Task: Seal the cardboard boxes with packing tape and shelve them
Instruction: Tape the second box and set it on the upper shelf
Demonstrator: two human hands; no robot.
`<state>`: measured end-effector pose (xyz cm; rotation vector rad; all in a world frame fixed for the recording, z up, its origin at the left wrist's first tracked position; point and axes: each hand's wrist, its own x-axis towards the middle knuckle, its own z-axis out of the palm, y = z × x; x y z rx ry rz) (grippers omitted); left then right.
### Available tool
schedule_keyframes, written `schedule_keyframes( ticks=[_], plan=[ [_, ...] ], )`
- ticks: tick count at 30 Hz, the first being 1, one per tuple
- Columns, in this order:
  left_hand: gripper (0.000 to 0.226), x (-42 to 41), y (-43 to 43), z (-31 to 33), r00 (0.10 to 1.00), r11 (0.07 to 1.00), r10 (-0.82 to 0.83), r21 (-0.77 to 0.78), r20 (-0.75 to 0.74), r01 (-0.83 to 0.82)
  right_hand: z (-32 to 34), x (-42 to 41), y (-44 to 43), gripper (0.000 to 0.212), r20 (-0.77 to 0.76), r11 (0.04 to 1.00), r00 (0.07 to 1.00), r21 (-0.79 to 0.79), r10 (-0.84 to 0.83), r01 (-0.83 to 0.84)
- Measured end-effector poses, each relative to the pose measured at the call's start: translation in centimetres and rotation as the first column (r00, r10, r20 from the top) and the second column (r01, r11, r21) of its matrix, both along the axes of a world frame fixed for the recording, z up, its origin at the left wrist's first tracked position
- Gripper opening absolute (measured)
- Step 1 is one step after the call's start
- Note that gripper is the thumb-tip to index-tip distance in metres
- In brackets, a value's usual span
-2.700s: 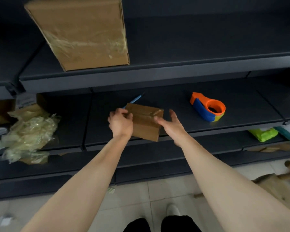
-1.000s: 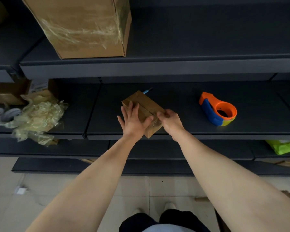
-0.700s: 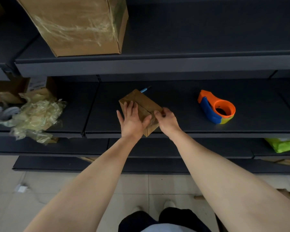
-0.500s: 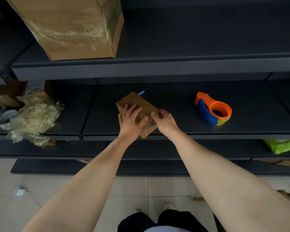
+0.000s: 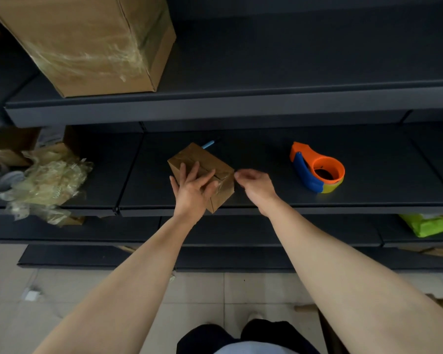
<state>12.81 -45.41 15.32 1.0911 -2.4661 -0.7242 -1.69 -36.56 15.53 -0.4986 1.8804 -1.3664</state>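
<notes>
On the middle shelf (image 5: 264, 154), at its front edge, the small box (image 5: 216, 198) lay under the left grip (image 5: 193, 189), fingers (image 5: 192, 172) spread flat. The right grip (image 5: 256, 185) curled beside it; contents indeterminate. Hazard: sideways pull could slide the box off.

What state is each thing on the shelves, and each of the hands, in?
Small box: flaps closed, taped, on middle shelf.
Left hand: fingers spread, pressing the small box's top.
Right hand: fingers curled at the box's right corner; grip unclear.
Dispenser: lying untouched on middle shelf.
Large box: closed, taped, on upper shelf.
</notes>
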Motion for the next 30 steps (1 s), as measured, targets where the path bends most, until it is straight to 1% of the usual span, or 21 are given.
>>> schedule_keyframes(
  ticks=[2,4,6,7,8,9,10,12,13,14,16,18,20,21,22,24,26,28,30],
  plan=[
    [0.040,0.1,0.6,0.1,0.999,0.998,-0.003,-0.061,0.033,0.005,0.2,-0.8,0.5,0.024,-0.123,0.990,0.983,0.036,-0.134,0.139],
    [0.040,0.0,1.2,0.2,0.998,0.994,0.007,-0.113,0.057,-0.001,0.2,-1.9,1.4,0.026,-0.322,0.964,0.921,0.079,-0.217,0.254],
    [0.038,-0.1,1.5,0.3,0.997,0.992,0.022,-0.125,0.069,-0.013,0.1,-2.7,2.4,0.031,-0.556,0.938,0.800,0.095,-0.228,0.333],
    [0.037,-0.2,1.5,0.3,0.996,0.992,0.028,-0.129,0.084,-0.017,-0.1,-3.2,2.8,0.035,-0.644,0.927,0.733,0.097,-0.219,0.362],
    [0.037,-0.2,1.4,0.4,0.994,0.991,0.033,-0.131,0.101,-0.020,-0.3,-3.7,3.2,0.039,-0.708,0.916,0.679,0.118,-0.194,0.384],
    [0.036,-0.2,1.4,0.4,0.993,0.991,0.037,-0.133,0.114,-0.022,-0.6,-4.3,3.6,0.045,-0.748,0.902,0.648,0.171,-0.144,0.397],
    [0.036,-0.2,1.4,0.4,0.993,0.991,0.041,-0.133,0.113,-0.025,-0.9,-5.0,3.9,0.053,-0.762,0.882,0.643,0.249,-0.077,0.401],
    [0.033,-0.4,1.5,0.3,0.996,0.994,0.062,-0.097,0.059,-0.056,-1.3,-6.1,4.4,0.067,-0.721,0.833,0.693,0.393,0.015,0.390],
    [0.030,-0.6,1.6,0.3,0.996,0.995,0.092,-0.043,0.016,-0.091,-1.4,-6.4,4.5,0.069,-0.696,0.812,0.717,0.438,0.035,0.385],
    [0.026,-0.7,1.6,0.3,0.991,0.991,0.132,0.026,-0.022,-0.131,-1.6,-6.5,4.5,0.069,-0.689,0.794,0.723,0.468,0.053,0.388],
    [0.019,-1.1,1.7,0.5,0.978,0.971,0.199,0.147,-0.057,-0.189,-1.6,-6.5,4.5,0.069,-0.707,0.754,0.701,0.511,0.096,0.412],
    [0.017,-1.2,1.7,0.7,0.974,0.959,0.220,0.194,-0.062,-0.204,-1.6,-6.8,4.6,0.072,-0.731,0.706,0.673,0.536,0.116,0.462],
    [0.017,-1.3,1.8,0.9,0.973,0.961,0.220,0.188,-0.068,-0.205,-1.7,-7.6,5.1,0.065,-0.705,0.639,0.687,0.613,0.176,0.465],
    [0.018,-1.3,1.8,0.9,0.974,0.964,0.217,0.170,-0.064,-0.204,-2.0,-8.0,5.4,0.058,-0.676,0.615,0.705,0.655,0.215,0.440],
    [0.020,-1.4,2.0,0.9,0.976,0.969,0.211,0.145,-0.050,-0.202,-2.2,-8.4,5.8,0.048,-0.663,0.610,0.710,0.671,0.238,0.422],
    [0.026,-1.6,2.2,1.0,0.982,0.979,0.189,0.082,0.007,-0.189,-2.6,-8.5,6.4,0.030,-0.690,0.655,0.691,0.627,0.215,0.422],
    [0.028,-1.9,2.4,1.2,0.982,0.982,0.181,0.052,0.049,-0.184,-2.5,-7.7,6.5,0.026,-0.711,0.723,0.692,0.541,0.121,0.429],
    [0.025,-2.2,2.5,1.8,0.979,0.975,0.200,0.086,0.051,-0.204,-1.9,-6.2,6.1,0.028,-0.662,0.817,0.748,0.409,-0.040,0.405],
    [0.018,-2.6,2.3,2.6,0.970,0.961,0.230,0.141,0.073,-0.238,-0.9,-4.8,5.7,0.026,-0.520,0.917,0.832,0.206,-0.194,0.342]
  ],
)
